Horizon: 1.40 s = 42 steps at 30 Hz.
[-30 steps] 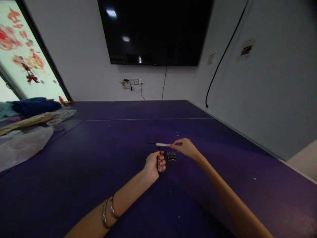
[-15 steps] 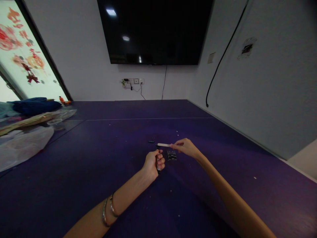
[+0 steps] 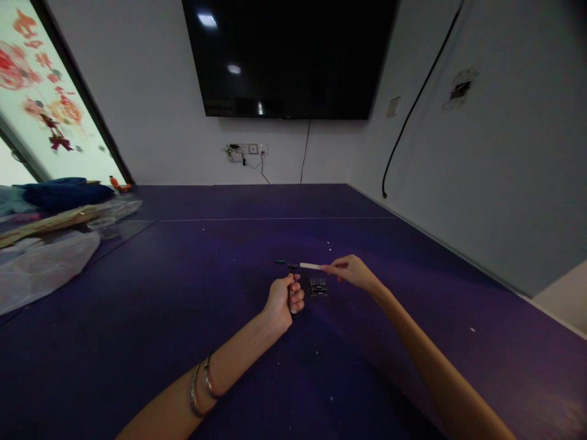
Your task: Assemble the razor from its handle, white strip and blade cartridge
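Note:
My left hand [image 3: 280, 297] is closed in a fist round a slim handle [image 3: 292, 302], pale along its length with a dark lower end. Just above that fist is a small dark piece [image 3: 292, 266]; whether it is joined to the handle I cannot tell. Between thumb and fingertips, my right hand [image 3: 351, 271] pinches a flat white stick [image 3: 310, 266], which points left toward the dark piece with a small gap. A small dark case with clear edges [image 3: 318, 287] lies on the purple surface [image 3: 220, 342] below the stick. Left of the dark piece lies a short dark-green piece [image 3: 280, 261].
White plastic sheeting [image 3: 50, 263] and a folded blue cloth [image 3: 68, 194] are piled at the left, with a small orange object [image 3: 120, 185] behind. A television [image 3: 293, 55] hangs on the far wall above power sockets [image 3: 247, 149]. A black cable [image 3: 417, 104] hangs at the right.
My right hand has moved slightly right with the white stick, so its tip has drawn away from the dark piece above my left fist. My left hand has barely moved.

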Tool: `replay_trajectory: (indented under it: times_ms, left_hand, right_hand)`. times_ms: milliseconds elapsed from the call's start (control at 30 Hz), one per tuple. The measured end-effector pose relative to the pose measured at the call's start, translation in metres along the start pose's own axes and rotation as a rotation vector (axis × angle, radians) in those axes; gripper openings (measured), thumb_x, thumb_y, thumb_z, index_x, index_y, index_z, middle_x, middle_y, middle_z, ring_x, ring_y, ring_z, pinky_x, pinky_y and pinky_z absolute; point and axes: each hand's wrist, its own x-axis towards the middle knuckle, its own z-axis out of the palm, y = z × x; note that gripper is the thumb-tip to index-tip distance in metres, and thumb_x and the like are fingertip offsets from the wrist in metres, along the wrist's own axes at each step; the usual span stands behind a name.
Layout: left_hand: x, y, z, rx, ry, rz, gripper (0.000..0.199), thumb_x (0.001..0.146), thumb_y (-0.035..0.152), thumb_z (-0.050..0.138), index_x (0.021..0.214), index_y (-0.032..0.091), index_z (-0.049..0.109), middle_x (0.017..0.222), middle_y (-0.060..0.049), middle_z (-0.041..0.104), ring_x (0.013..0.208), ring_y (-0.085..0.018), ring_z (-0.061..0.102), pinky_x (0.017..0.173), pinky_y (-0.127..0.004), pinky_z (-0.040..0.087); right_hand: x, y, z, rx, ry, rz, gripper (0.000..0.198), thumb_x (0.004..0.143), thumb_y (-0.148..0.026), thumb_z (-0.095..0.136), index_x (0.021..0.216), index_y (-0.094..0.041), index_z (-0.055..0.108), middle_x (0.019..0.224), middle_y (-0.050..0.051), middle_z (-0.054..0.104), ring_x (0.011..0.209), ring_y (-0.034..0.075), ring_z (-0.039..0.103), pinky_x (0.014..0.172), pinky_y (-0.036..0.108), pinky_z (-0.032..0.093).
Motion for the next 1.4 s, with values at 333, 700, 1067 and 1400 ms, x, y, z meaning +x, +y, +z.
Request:
replay_trajectory:
  times_ms: [333,700,1067,1400]
  left_hand:
    - [-0.002,-0.005,0.002,0.025,-0.029,0.01,0.019,0.09,0.02,0.031,0.077,0.015,0.044,0.047,0.008,0.029,0.029,-0.003,0.023,0.031,-0.017,0.009]
    - [0.003,-0.006,-0.002,0.193,-0.124,0.184,0.013,0.08,0.028,0.044,0.075,0.017,0.047,0.046,0.01,0.03,0.029,-0.003,0.019,0.03,-0.015,0.012]
    - [0.035,0.009,-0.024,0.861,-0.416,0.815,0.024,0.084,0.037,0.047,0.085,0.016,0.058,0.065,0.002,0.047,0.064,-0.011,0.044,0.063,-0.022,0.036]
    - [0.036,0.013,-0.026,0.971,-0.497,0.905,0.023,0.088,0.036,0.041,0.086,0.017,0.053,0.077,-0.001,0.049,0.076,-0.014,0.046,0.074,-0.025,0.036]
  right_hand:
    - [0.0,-0.002,-0.002,0.024,-0.003,0.01,0.046,0.071,-0.057,0.055,0.064,-0.014,0.068,0.046,0.0,0.052,0.045,0.01,0.043,0.045,0.023,0.029]
    - [-0.002,-0.005,-0.016,0.048,-0.046,0.009,0.045,0.07,-0.056,0.056,0.066,-0.013,0.068,0.047,0.0,0.052,0.044,0.009,0.043,0.044,0.022,0.03]
    - [-0.027,-0.048,-0.052,-0.044,-0.003,-0.059,0.04,0.073,-0.053,0.056,0.064,-0.016,0.069,0.048,0.001,0.054,0.046,0.01,0.044,0.045,0.023,0.029]
    - [-0.03,-0.054,-0.044,-0.165,-0.001,-0.101,0.039,0.073,-0.055,0.056,0.066,-0.019,0.07,0.052,0.002,0.058,0.048,0.011,0.046,0.046,0.024,0.029]
